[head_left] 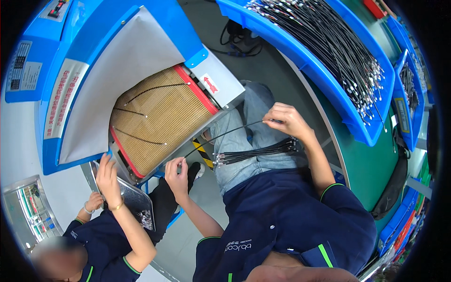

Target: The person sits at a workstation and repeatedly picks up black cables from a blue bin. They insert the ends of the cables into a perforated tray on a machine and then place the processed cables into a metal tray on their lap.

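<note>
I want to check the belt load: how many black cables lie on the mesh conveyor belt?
3 on the mesh belt: upper cable, middle cable, lower cable. More may be hidden under the grey cover.

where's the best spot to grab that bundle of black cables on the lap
Probably mid-length on the cable bundle, coming from above. It lies flat across the lap, metal tips fanned at its left end and its right end tucked under the right hand, so the middle is bare.
</note>
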Demonstrator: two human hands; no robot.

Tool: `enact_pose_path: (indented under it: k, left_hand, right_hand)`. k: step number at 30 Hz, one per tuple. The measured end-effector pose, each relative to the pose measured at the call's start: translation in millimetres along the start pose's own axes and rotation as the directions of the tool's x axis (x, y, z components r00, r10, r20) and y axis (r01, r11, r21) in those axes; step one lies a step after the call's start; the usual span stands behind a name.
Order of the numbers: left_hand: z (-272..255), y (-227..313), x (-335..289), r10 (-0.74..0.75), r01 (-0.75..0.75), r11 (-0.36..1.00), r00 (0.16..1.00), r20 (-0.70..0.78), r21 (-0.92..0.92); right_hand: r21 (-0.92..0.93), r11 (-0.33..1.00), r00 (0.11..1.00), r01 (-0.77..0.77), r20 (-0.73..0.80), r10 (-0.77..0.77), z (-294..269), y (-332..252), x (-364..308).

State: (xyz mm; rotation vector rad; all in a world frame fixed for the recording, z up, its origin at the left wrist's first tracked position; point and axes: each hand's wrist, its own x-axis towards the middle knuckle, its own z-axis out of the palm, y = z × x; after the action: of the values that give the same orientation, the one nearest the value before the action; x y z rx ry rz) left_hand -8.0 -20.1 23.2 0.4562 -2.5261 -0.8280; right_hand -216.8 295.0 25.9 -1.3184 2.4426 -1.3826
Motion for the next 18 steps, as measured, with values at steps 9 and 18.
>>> enact_pose_path:
  k: [9,18]
  left_hand:
    - [-23,-57,55,-0.012,0.015,0.993,0.999,-0.03,0.119]
    - [-36,-115,127,0.013,-0.017,0.988,1.0,0.028,0.153]
  right_hand:
    - [-0.064,0.997,0.987,0.049,-0.153,-0.058,56,-11,47]
    - [-0.111,0.993,0.97,0.027,-0.238,-0.053,129,-4,88]
